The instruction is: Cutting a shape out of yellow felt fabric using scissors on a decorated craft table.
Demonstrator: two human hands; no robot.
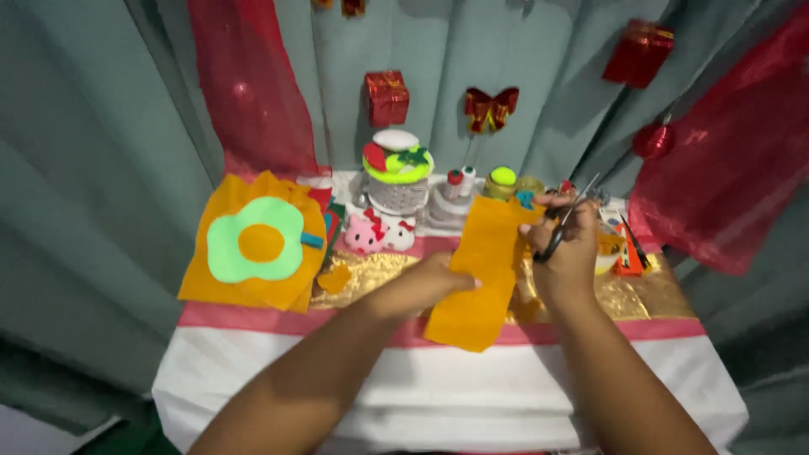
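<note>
Left hand (430,282) holding orange felt strip (484,270); right hand (566,253) gripping scissors (563,223) (blades up), felt flower (257,243) nearby

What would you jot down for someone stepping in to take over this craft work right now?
Left hand: holds the orange felt strip by its left edge, above the table.
Right hand: grip closed on the scissors, at the strip's upper right edge.
Nearby: an orange sheet with a green flower shape lies at the left; pink toy and white basket stand behind.
Done: no cut is clearly visible.
Left: any cutting of the strip.
</note>
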